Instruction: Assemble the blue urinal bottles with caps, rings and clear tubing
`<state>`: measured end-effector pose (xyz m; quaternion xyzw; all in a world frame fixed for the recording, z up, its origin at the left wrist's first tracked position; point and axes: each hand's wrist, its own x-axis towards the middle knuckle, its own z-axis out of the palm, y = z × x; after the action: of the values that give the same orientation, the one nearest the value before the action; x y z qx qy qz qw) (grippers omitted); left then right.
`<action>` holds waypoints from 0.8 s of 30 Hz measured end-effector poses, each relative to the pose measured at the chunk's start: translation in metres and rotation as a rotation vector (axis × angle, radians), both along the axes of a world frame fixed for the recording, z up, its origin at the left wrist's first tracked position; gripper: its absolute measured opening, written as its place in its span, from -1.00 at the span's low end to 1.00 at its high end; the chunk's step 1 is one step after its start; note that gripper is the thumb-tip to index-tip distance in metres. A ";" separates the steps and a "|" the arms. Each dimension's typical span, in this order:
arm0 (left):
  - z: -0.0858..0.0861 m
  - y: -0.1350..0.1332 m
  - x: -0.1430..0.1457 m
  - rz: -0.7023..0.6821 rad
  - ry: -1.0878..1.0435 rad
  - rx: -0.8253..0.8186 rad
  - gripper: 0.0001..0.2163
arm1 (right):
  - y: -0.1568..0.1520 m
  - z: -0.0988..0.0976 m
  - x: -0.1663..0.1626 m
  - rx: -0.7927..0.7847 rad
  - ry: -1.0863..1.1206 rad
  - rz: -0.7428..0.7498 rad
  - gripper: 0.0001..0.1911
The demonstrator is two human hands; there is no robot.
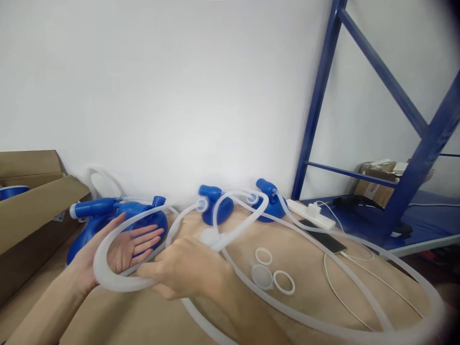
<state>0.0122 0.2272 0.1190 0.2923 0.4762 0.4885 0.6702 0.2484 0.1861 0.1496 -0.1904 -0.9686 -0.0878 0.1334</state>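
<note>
My right hand (187, 273) is pinched on the white tube (108, 278), lower centre; left hand (124, 251) flat open under its loop. Blue pumps (215, 206) already tubed; rings (283, 281) & cap loose, not fitted yet.

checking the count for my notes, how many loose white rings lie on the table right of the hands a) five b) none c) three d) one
c: three white rings lie together on the table, just right of the right hand, which grips the white tube in front of the open left hand.
</note>
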 end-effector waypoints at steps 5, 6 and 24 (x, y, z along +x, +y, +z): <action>0.014 0.005 0.000 0.162 0.214 0.195 -0.59 | 0.012 -0.010 0.038 -0.076 0.019 -0.141 -0.42; 0.013 0.006 -0.001 0.176 0.317 0.269 -0.58 | 0.012 -0.014 0.049 -0.092 0.012 -0.176 -0.38; -0.059 0.011 0.105 -0.136 0.521 0.412 -0.17 | -0.056 -0.095 0.194 -0.398 -0.035 -0.709 -0.73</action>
<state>0.1168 0.2386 0.0603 0.5677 0.5022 0.4377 0.4837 0.4421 0.1300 0.0542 -0.5332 -0.8431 0.0573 0.0389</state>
